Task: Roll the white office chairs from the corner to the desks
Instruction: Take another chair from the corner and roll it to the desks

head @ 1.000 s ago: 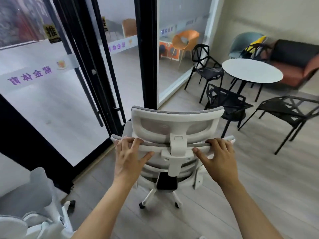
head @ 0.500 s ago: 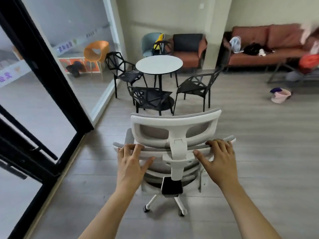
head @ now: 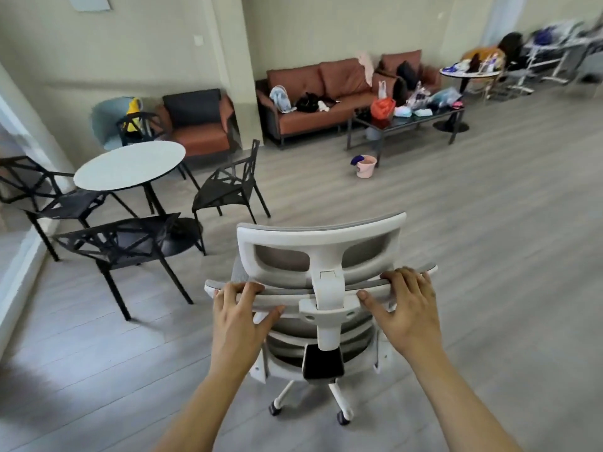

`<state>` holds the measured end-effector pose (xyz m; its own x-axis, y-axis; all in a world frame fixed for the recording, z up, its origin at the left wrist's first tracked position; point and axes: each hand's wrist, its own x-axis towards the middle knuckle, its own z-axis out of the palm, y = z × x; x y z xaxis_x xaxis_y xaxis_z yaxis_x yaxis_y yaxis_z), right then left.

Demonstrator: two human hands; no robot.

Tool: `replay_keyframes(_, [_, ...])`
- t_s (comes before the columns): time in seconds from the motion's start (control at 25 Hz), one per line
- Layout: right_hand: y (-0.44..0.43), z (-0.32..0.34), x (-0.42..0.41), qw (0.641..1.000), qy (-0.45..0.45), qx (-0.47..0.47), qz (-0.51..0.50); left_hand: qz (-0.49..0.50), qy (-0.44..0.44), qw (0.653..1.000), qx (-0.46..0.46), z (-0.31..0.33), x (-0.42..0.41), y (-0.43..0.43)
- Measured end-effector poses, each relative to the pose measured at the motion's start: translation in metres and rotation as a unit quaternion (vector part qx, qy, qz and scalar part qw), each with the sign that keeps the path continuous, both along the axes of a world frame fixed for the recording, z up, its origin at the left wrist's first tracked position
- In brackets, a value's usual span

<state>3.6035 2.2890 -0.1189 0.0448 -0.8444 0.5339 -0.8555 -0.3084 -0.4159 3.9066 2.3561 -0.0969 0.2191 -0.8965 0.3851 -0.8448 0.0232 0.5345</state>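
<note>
Shift: since half a second ago the white office chair (head: pixel 328 288) has swung further right, away from the glass wall; the black door frame is gone from view, the round table (head: pixel 130 166) now lies off to its left and the brown sofa (head: pixel 313 89) stands ahead
Grip, left: the left hand (head: pixel 235 316) stays clamped on the left end of the backrest's grey top bar, fingers over the top, thumb against the back
Grip, right: the right hand (head: pixel 406 305) holds the right end the same way, thumb stretched toward the centre post
Chair place: on the grey plank floor (head: pixel 489 256), near the closest black chair (head: pixel 120 243) but apart from it
Chair look: seen from behind, upright; white frame, grey mesh back and headrest, a dark block low on the spine, white star base on dark castors
</note>
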Motion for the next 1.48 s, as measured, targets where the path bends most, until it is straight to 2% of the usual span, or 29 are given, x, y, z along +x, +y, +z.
replay_keyframes(0.44, [-0.069, -0.003, -0.199, 0.974, -0.013, -0.015, -0.228, -0.204, 0.025, 0.979, -0.012, 0.002, -0.202, -0.207])
replay_keyframes(0.72, [-0.123, 0.004, -0.324, 0.936, -0.029, 0.008, -0.352, -0.345, 0.047, 0.937, -0.003, 0.001, -0.36, -0.343])
replay_keyframes(1.04, [-0.181, 0.007, -0.476, 0.896, -0.065, 0.035, -0.437, -0.466, 0.013, 0.885, 0.006, 0.007, -0.563, -0.477])
replay_keyframes(1.32, [-0.255, 0.008, -0.677, 0.868, -0.063, 0.039, -0.49, -0.515, 0.027, 0.857, 0.017, 0.009, -0.785, -0.572])
replay_keyframes(1.48, [-0.3, 0.007, -0.793, 0.869, -0.06, 0.049, -0.488, -0.529, 0.032, 0.848, 0.001, 0.004, -0.904, -0.616])
